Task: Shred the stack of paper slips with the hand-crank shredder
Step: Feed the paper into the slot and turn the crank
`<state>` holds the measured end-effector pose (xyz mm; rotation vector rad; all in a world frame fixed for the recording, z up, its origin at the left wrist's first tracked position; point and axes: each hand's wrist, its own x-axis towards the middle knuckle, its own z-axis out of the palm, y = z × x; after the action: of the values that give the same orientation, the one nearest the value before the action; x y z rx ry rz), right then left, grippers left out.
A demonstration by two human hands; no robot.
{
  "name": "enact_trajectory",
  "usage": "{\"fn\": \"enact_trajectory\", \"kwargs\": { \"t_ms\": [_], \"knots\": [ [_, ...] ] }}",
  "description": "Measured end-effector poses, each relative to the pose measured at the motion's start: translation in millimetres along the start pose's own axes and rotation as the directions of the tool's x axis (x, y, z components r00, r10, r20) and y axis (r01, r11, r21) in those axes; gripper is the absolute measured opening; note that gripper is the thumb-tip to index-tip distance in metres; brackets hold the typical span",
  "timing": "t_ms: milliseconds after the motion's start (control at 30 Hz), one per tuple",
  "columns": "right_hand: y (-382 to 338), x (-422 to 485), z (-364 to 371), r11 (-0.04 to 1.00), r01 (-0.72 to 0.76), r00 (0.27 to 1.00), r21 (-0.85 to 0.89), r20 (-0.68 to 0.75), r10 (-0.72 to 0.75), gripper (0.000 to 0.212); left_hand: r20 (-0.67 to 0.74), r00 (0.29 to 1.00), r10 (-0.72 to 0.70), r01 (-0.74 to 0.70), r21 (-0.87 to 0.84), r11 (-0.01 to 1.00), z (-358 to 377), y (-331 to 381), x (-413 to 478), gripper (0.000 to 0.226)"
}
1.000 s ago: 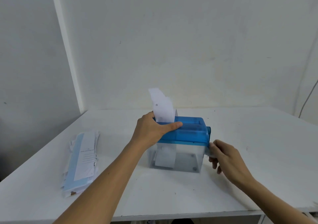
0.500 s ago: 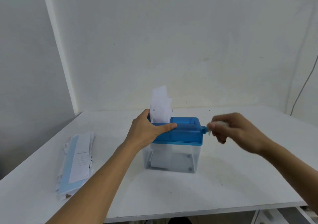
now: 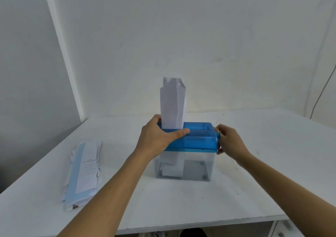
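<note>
A hand-crank shredder with a blue top [image 3: 197,136] and a clear bin [image 3: 196,167] stands mid-table. A white paper slip [image 3: 172,104] stands upright in its slot at the left end, and white paper hangs below the cutters inside the bin. My left hand [image 3: 160,136] grips the left end of the blue top, thumb along its front. My right hand [image 3: 230,140] is at the shredder's right side, fingers curled round the crank handle, which is mostly hidden. The stack of paper slips [image 3: 82,173] lies on the table to the left.
The white table [image 3: 254,182] stands in a corner, with walls behind and at the left. Its front edge runs along the bottom of the view. A cable [image 3: 321,91] hangs down the wall at the far right.
My right hand has swung the crank round, from low beside the bin, up over the top, and back down to the shredder's right side. The left hand has kept its grip.
</note>
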<state>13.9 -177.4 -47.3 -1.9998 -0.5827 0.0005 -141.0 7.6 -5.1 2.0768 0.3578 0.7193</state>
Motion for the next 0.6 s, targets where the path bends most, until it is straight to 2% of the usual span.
{"fn": "enact_trajectory", "kwargs": {
  "t_ms": [200, 333, 500, 600],
  "knots": [
    [16.2, -40.8, 11.2, 0.999, -0.036, 0.999, 0.015, -0.034, 0.036, 0.035, -0.019, 1.0, -0.005, 0.005, 0.014, 1.0, 0.5, -1.0, -0.2, 0.086],
    [11.0, -62.5, 2.7, 0.999, -0.026, 0.999, -0.033, 0.019, 0.027, 0.039, -0.017, 1.0, -0.018, 0.018, 0.026, 0.999, 0.5, 0.0, 0.2, 0.086],
    [-9.9, -93.6, -20.6, 0.995, 0.09, 0.994, -0.044, 0.071, -0.087, 0.037, 0.012, 0.999, -0.032, 0.031, 0.03, 0.999, -1.3, 2.7, 1.1, 0.084],
    [-35.8, -97.8, -48.2, 0.983, 0.183, 0.967, -0.002, 0.179, -0.18, 0.038, 0.039, 0.998, -0.044, 0.042, 0.046, 0.998, -3.6, 4.5, 1.7, 0.084]
  ]
}}
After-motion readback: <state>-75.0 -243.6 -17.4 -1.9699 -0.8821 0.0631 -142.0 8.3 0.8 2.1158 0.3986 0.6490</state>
